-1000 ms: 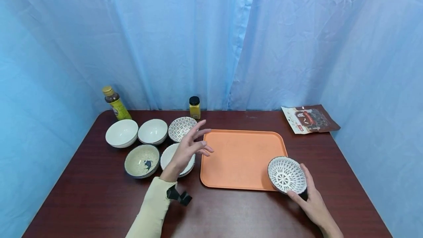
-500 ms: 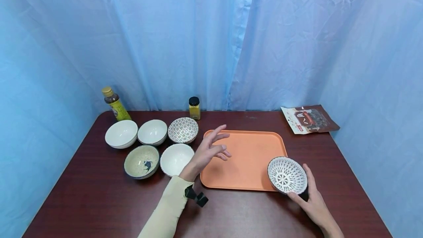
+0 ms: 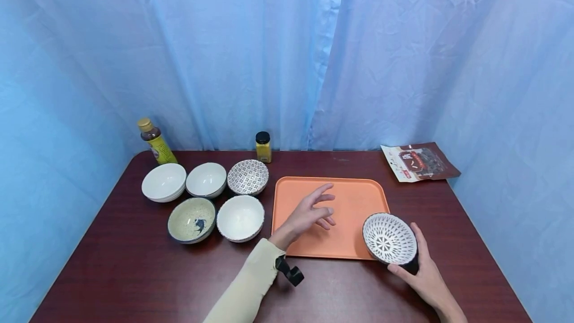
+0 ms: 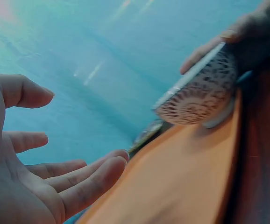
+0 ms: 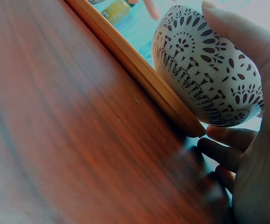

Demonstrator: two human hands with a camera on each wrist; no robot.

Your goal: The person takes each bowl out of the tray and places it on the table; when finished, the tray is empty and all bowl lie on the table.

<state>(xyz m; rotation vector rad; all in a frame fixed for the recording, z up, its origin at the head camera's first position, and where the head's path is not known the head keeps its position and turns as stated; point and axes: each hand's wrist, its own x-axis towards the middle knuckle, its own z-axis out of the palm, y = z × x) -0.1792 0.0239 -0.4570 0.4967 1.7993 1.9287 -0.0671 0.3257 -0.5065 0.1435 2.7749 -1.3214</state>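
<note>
My right hand (image 3: pixel 428 275) grips a black-and-white patterned bowl (image 3: pixel 389 238), thumb at its near rim and fingers along its right side. The bowl tilts over the front right corner of an orange tray (image 3: pixel 350 218); in the right wrist view its outside (image 5: pixel 205 70) shows dark petal shapes. Above the tray's left half hovers my left hand (image 3: pixel 307 216), fingers apart and loosely bent, holding nothing. The left wrist view shows a gap between this left hand (image 4: pixel 41 163) and the bowl (image 4: pixel 200 93).
Left of the tray stand a white bowl (image 3: pixel 240 218), a fish-pattern bowl (image 3: pixel 190 218), a lattice-pattern bowl (image 3: pixel 248 177), a small white bowl (image 3: pixel 206 179) and stacked white bowls (image 3: pixel 164 182). Behind are a yellow-labelled bottle (image 3: pixel 158 143) and a black-capped jar (image 3: pixel 263 147). A food pouch (image 3: pixel 420 162) lies back right.
My left hand has moved right, from over the bowls to above the tray, nearer the held bowl. The right hand and its bowl have barely moved.
</note>
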